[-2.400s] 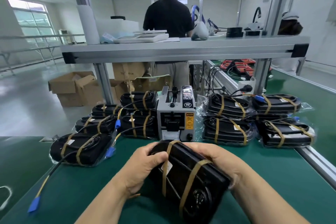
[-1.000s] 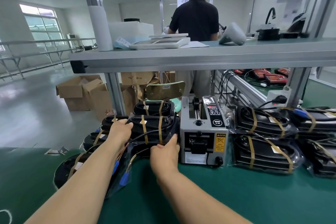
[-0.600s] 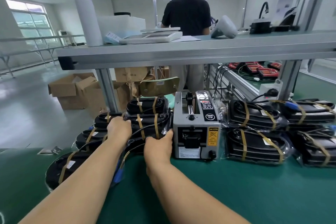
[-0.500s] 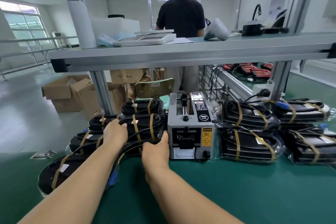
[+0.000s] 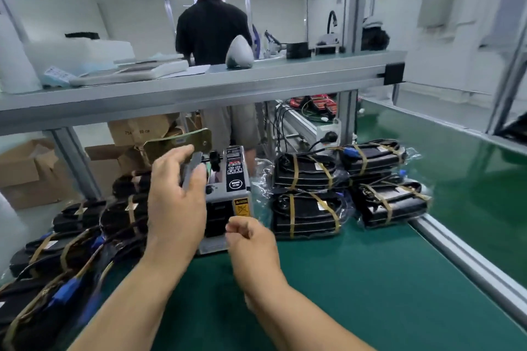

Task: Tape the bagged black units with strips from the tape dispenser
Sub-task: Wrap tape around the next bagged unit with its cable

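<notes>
Two bare hands over a green bench mat (image 5: 356, 279). Left hand (image 5: 175, 202) raised in front of the grey tape dispenser (image 5: 228, 196), fingers spread and half curled, nothing clearly between them; motion blur there, so cannot tell for sure about a grip. Right hand (image 5: 251, 239) lower, just before the dispenser's front face, fingers curled loosely into a near fist, with no strip or unit visible in it. Dispenser standing upright at the far edge of the mat, a yellow warning label on its front, partly hidden behind the left hand. Bagged black units on both sides of it: a left group (image 5: 71, 239) stacked and spreading toward the near left corner, wrapped with tan tape bands, with blue connectors hanging out; a right group (image 5: 342, 188) of four bags, stacked two by two, also banded with tan tape. Above the bench, a grey metal shelf (image 5: 199, 88) on aluminium posts. Behind it, a person in a black shirt (image 5: 212, 25) standing with the back turned. Cardboard boxes (image 5: 25, 171) on the floor at far left.
</notes>
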The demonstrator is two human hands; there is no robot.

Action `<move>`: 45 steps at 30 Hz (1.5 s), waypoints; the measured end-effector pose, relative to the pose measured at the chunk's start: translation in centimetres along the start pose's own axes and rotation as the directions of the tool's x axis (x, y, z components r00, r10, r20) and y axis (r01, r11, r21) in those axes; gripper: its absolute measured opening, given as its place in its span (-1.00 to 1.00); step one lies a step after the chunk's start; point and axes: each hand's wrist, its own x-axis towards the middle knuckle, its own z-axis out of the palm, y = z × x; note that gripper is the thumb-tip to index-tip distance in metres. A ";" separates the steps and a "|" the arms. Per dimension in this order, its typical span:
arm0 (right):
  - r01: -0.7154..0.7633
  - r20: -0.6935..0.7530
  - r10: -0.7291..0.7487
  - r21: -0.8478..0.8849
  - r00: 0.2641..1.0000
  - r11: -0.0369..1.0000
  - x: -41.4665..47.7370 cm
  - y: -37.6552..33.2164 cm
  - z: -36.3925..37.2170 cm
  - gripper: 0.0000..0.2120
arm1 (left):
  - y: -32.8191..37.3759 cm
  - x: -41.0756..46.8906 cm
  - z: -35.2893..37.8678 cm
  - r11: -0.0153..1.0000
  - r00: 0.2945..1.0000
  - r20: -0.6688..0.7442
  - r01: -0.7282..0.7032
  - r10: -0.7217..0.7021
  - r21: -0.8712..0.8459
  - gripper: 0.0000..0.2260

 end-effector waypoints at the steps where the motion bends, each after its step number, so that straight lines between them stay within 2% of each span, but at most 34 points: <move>1: 0.028 -0.032 -0.027 0.019 0.999 0.999 0.2 -0.5 -1.7 -0.74 | 1.5 -0.5 1.4 0.999 0.998 0.046 -0.040 0.041 -0.030 -0.70; 4: 0.098 -0.180 -0.086 0.059 0.980 0.993 1.5 -2.1 -7.8 -0.70 | 4.7 -1.8 6.4 0.988 0.972 0.189 -0.120 0.137 -0.098 -0.73; 7: 0.122 -0.352 -0.112 0.005 0.929 0.993 3.6 -3.4 -14.7 -0.69 | 6.5 -2.6 12.2 0.985 0.929 0.328 -0.148 0.171 -0.095 -0.70; 11: 0.088 -0.524 -0.145 -0.132 0.839 0.987 6.2 -3.9 -23.3 -0.58 | 7.2 -3.9 19.8 0.990 0.839 0.526 -0.137 0.136 -0.037 -0.58; 15: -0.008 -0.641 -0.133 -0.212 0.756 0.977 8.4 -3.2 -29.7 -0.47 | 6.9 -5.0 25.7 0.973 0.741 0.667 -0.201 0.077 0.110 -0.44; 20: -0.110 -0.706 -0.070 -0.206 0.705 0.972 10.7 -1.5 -34.6 -0.03 | 6.4 -5.9 30.0 0.943 0.638 0.770 -0.245 -0.016 0.223 -0.24; 23: -0.248 -0.698 -0.020 -0.281 0.715 0.927 12.0 -0.3 -35.6 -0.09 | 6.0 -6.3 31.3 0.902 0.603 0.790 -0.273 -0.111 0.335 -0.22; 27: -0.423 -0.615 0.097 -0.412 0.783 0.807 13.4 0.9 -34.6 -0.22 | 5.7 -6.7 31.7 0.839 0.560 0.813 -0.357 -0.159 0.410 -0.34; 29: -0.372 -0.599 0.057 -0.417 0.799 0.829 13.9 1.3 -34.0 -0.28 | 5.6 -6.8 31.4 0.823 0.551 0.822 -0.394 -0.146 0.410 -0.42; 31: -0.248 -0.614 -0.033 -0.368 0.789 0.896 13.8 1.5 -33.6 -0.37 | 5.7 -6.8 30.8 0.824 0.558 0.818 -0.394 -0.139 0.408 -0.44; 35: 0.060 -0.680 -0.107 -0.092 0.726 0.994 12.0 1.4 -32.1 -0.35 | 6.0 -7.6 28.6 0.877 0.577 0.810 -0.332 -0.101 0.346 -0.45; 37: 0.202 -0.698 -0.058 0.126 0.714 0.971 10.7 1.1 -31.1 -0.32 | 6.2 -8.7 26.9 0.929 0.586 0.807 -0.253 -0.075 0.270 -0.47; 40: 0.277 -0.622 0.039 0.402 0.782 0.873 8.0 0.5 -29.1 -0.17 | 6.2 -10.6 23.9 0.985 0.634 0.772 -0.109 -0.036 0.135 -0.49; 41: 0.276 -0.586 0.041 0.441 0.810 0.854 6.8 0.4 -28.3 -0.19 | 6.2 -11.2 22.7 0.993 0.660 0.751 -0.080 -0.016 0.091 -0.51; 42: 0.279 -0.557 0.022 0.450 0.831 0.848 5.6 0.3 -27.4 -0.31 | 6.2 -11.8 21.5 0.996 0.682 0.732 -0.067 0.008 0.052 -0.54; 44: 0.284 -0.513 -0.062 0.366 0.856 0.886 2.7 -0.3 -25.4 -0.60 | 6.2 -13.0 18.8 0.999 0.705 0.708 -0.042 0.037 -0.010 -0.56; 45: 0.286 -0.488 -0.118 0.286 0.865 0.914 1.2 -0.6 -24.4 -0.64 | 6.1 -13.6 17.3 0.999 0.709 0.705 -0.008 0.027 -0.031 -0.56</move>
